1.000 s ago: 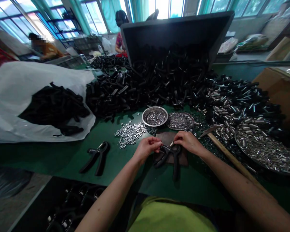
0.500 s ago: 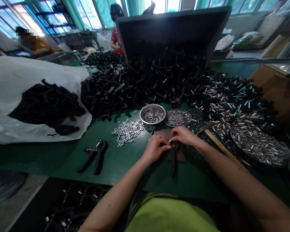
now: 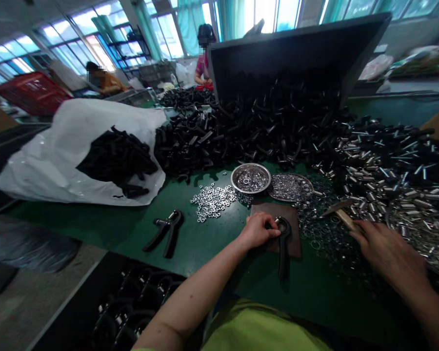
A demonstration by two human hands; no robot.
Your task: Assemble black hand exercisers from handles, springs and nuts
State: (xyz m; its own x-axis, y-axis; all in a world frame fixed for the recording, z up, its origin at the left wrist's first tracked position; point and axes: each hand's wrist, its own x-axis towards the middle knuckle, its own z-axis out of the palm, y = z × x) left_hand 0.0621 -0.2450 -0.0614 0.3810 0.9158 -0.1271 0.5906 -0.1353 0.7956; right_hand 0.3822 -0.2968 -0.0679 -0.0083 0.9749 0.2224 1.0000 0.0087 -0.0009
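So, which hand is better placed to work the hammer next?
Right, I'd judge: the right hand has its fingers at the hammer's wooden handle. The left hand is busy holding the black hand grip over the brown plate, with the hammer off to its right.

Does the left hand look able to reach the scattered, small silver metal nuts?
Likely yes: the nuts lie near the left hand on the green tabletop, with nothing tall between. It seems to hold a black curved tool, though, so would probably have to let go first.
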